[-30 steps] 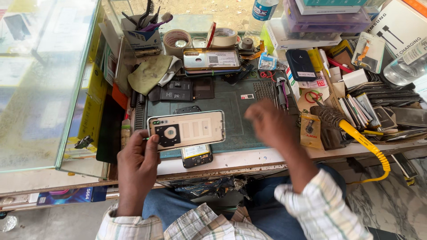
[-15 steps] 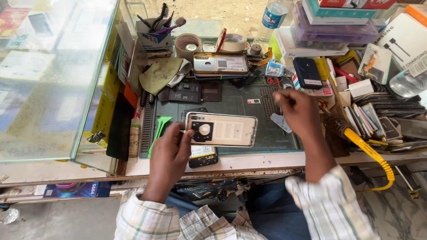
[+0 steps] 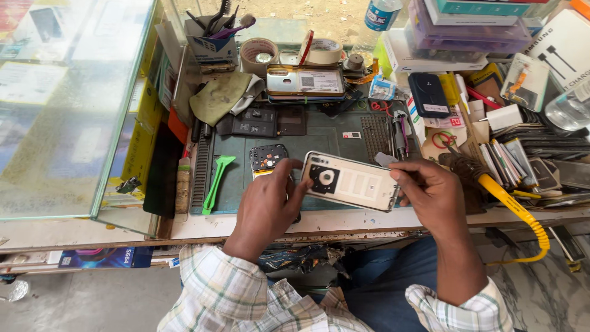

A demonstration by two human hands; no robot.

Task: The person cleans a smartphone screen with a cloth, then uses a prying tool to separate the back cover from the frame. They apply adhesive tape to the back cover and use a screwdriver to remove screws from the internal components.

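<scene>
My left hand (image 3: 267, 200) grips the left end of a pale phone back cover (image 3: 350, 182) with a dark round camera cutout, held just above the green work mat (image 3: 326, 138). My right hand (image 3: 430, 190) pinches a small grey pick (image 3: 387, 160) and presses against the cover's right edge. Under my left fingers lies an opened phone (image 3: 267, 158) with its circuit board exposed.
A green plastic pry tool (image 3: 216, 179) lies left on the mat. Another phone (image 3: 304, 81), tape rolls (image 3: 258, 55), a tool cup (image 3: 212, 37) and boxes crowd the back. A soldering iron with yellow cable (image 3: 501, 193) lies right. A glass case (image 3: 74, 104) stands left.
My right hand came back from the right side of the bench to the cover's right edge with the pick. My left hand shifted right and the cover now covers less of the opened phone.
</scene>
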